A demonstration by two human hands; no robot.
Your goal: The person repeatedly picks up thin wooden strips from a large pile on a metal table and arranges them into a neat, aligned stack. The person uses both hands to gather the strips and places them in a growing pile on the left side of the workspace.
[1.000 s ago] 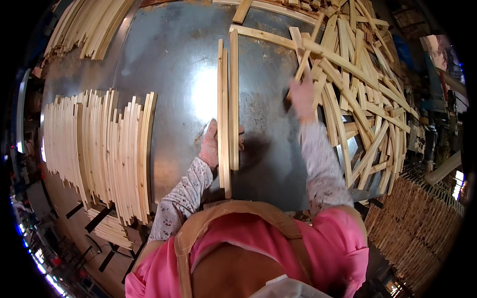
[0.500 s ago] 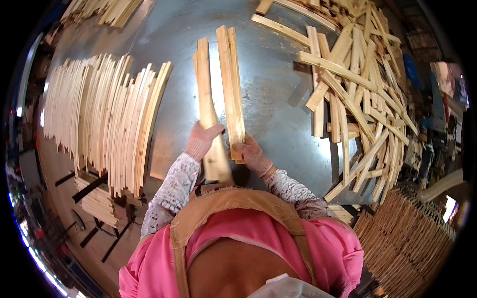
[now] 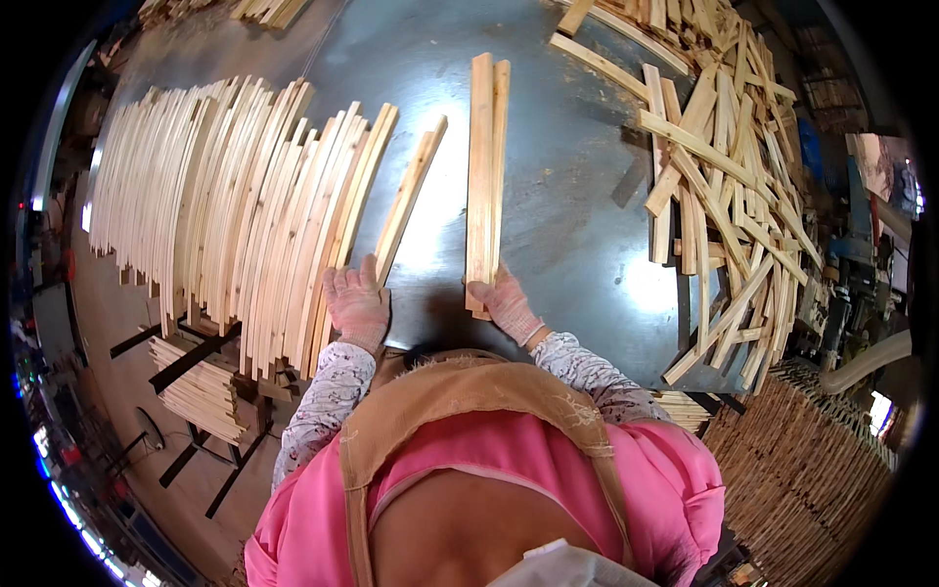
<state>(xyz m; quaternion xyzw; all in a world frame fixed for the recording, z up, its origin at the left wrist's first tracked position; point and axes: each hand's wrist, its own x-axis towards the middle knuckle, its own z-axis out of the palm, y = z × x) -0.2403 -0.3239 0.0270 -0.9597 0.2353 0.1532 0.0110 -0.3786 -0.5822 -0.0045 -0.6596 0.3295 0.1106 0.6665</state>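
Note:
My left hand [image 3: 358, 305], in a pinkish work glove, lies with fingers stretched out against the near right end of a row of pale wood strips [image 3: 230, 196]. Close beside its fingers, one separate wood strip [image 3: 412, 196] slants away up the metal table, its near end partly hidden by the hand. My right hand [image 3: 509, 307], gloved likewise, is closed round the near end of two wood strips [image 3: 481, 171] lying side by side and pointing away from me. Its thumb rests on top of them.
A jumbled heap of wood strips [image 3: 719, 147] covers the right side of the grey metal table [image 3: 577, 225]. More strips [image 3: 274, 10] lie at the far left. Stacked wood stands below the table at left [image 3: 201, 391] and at right [image 3: 792, 460].
My left hand has moved left to the row, letting go of the strips it held. One strip now lies apart beside it. The right hand still holds its pair, now more upright in view.

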